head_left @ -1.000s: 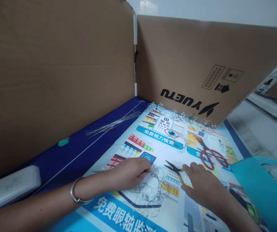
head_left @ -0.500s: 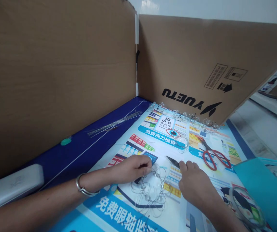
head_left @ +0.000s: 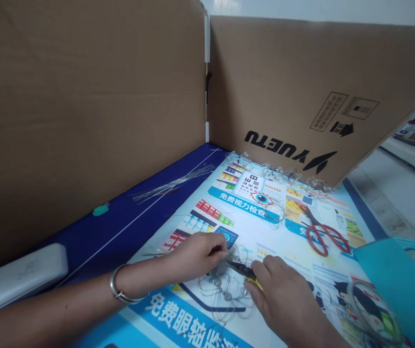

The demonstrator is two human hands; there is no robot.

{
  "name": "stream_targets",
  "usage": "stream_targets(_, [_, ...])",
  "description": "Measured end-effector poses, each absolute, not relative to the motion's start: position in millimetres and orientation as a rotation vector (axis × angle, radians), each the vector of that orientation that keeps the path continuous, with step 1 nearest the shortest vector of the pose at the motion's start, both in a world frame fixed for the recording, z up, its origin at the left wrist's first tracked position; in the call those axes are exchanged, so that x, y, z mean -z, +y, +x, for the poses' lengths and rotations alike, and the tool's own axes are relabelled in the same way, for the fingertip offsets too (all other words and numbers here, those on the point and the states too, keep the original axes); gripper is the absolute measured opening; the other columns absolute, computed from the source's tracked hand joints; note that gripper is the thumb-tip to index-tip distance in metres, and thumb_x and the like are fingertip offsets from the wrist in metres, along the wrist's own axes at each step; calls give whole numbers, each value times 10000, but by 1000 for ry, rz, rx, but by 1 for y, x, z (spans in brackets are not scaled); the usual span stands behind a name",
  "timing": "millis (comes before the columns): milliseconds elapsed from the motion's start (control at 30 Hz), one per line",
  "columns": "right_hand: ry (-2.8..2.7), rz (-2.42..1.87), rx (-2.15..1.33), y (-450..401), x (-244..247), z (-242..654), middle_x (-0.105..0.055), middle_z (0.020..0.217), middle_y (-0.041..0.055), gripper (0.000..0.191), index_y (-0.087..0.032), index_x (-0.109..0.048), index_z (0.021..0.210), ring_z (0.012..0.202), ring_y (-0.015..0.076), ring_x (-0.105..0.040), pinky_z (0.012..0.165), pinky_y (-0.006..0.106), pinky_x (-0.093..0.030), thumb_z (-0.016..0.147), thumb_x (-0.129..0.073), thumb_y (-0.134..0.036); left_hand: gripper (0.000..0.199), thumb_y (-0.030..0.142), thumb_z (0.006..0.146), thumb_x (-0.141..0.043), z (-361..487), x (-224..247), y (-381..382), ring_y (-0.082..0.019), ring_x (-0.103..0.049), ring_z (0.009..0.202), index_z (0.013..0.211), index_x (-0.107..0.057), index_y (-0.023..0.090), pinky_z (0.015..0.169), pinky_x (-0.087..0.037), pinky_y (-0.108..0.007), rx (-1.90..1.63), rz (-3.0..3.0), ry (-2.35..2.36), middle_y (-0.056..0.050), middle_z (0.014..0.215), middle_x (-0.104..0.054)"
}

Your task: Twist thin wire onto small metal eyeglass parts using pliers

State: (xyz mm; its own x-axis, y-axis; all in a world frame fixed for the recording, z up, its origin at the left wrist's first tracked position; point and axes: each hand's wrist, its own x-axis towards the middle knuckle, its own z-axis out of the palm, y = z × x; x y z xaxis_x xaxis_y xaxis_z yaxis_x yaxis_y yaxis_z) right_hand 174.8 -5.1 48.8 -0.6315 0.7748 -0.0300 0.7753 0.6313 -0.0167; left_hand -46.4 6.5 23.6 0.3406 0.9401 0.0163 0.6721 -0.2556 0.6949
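At far left, a white plastic case (head_left: 19, 273) lies on the blue-covered desk (head_left: 120, 227) below a tall cardboard panel (head_left: 84, 121), with a small teal blob (head_left: 100, 210) and a bundle of straight thin wires (head_left: 173, 186) further along. Your left hand (head_left: 196, 256), a silver bangle (head_left: 118, 287) on its wrist, rests on a printed poster (head_left: 258, 232), its fingers (head_left: 221, 251) closed in a pinch on a strand of the beaded wire tangle (head_left: 225, 290), which lies under and between your hands. Your right hand (head_left: 283, 299) is closed around yellow-handled pliers (head_left: 241, 269), their tips just beside your left fingers. Further right lie red-handled scissors (head_left: 323, 239), well apart from your hands, and a teal sheet (head_left: 395, 280) over the poster's corner.
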Motion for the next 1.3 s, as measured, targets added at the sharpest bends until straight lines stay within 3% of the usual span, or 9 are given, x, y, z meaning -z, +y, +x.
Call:
stream_targets(367, [2878, 1311, -144, -14, -48, 166, -544, 777, 39, 79, -241, -532, 837, 726, 208, -495, 592, 307, -314, 821, -484, -302, 155, 266, 778, -501, -39, -21, 2, -97, -478, 544, 669, -552, 169, 483, -290, -180, -629, 1836, 1515, 40, 574, -540])
stream_targets(1300, [2897, 1323, -323, -17, -47, 162, -537, 727, 38, 75, -227, -547, 805, 676, 201, -481, 558, 303, -283, 798, -515, -295, 126, 224, 768, -482, -34, -13, -3, -94, -474, 540, 658, -509, 169, 487, -291, -183, -716, 1866, 1542, 41, 580, -541])
